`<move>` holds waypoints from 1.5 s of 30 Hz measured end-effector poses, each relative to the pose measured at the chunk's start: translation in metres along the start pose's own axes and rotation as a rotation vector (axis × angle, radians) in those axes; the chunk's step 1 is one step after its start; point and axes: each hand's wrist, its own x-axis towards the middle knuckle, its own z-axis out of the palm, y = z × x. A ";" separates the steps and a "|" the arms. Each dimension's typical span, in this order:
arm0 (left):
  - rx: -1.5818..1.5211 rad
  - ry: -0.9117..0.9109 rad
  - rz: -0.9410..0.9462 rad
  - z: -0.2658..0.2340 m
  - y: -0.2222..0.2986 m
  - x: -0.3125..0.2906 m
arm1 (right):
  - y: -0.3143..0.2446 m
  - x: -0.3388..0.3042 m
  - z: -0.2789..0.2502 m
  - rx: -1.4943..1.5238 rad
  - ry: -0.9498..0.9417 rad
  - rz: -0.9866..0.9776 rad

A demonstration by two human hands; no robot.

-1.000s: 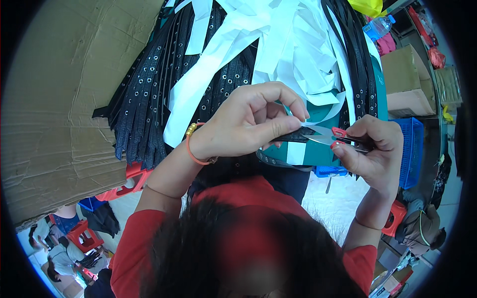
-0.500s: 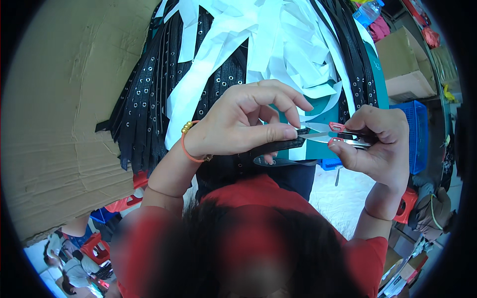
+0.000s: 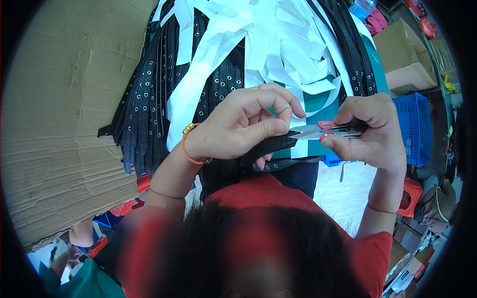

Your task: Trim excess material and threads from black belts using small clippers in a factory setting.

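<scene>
My left hand (image 3: 236, 124) pinches the end of a black belt (image 3: 274, 146) between thumb and fingers, the rest of the strap hanging down toward my lap. My right hand (image 3: 380, 133) grips small thread snips (image 3: 310, 133) with red-trimmed handles. The blades point left and sit at the belt's tip, slightly parted. Whether they touch a thread there is too small to tell. Beyond my hands lie many black belts (image 3: 141, 107) with metal eyelets, partly covered by white strips (image 3: 268, 44) on a green table surface (image 3: 318, 102).
A large cardboard sheet (image 3: 64, 119) stands along the left. To the right are a blue plastic basket (image 3: 412, 129), a cardboard box (image 3: 405, 57) and a red stool (image 3: 410, 196). A person in green clothing (image 3: 92, 283) is at the lower left.
Both hands have shifted slightly left with the belt and the snips. The belt end tilts up a little more. A person in green has come into view at the lower left.
</scene>
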 end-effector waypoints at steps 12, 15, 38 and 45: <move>-0.210 -0.009 -0.204 -0.005 -0.002 0.000 | 0.009 0.006 0.009 0.287 -0.072 0.194; -0.188 0.011 -0.260 -0.006 -0.001 -0.001 | 0.014 0.009 0.014 0.216 -0.132 0.116; 0.071 0.387 -0.042 0.008 -0.014 0.002 | 0.000 0.016 0.078 0.725 0.312 0.562; 0.253 0.384 0.218 -0.001 -0.022 -0.005 | 0.005 0.023 0.070 0.913 0.364 0.643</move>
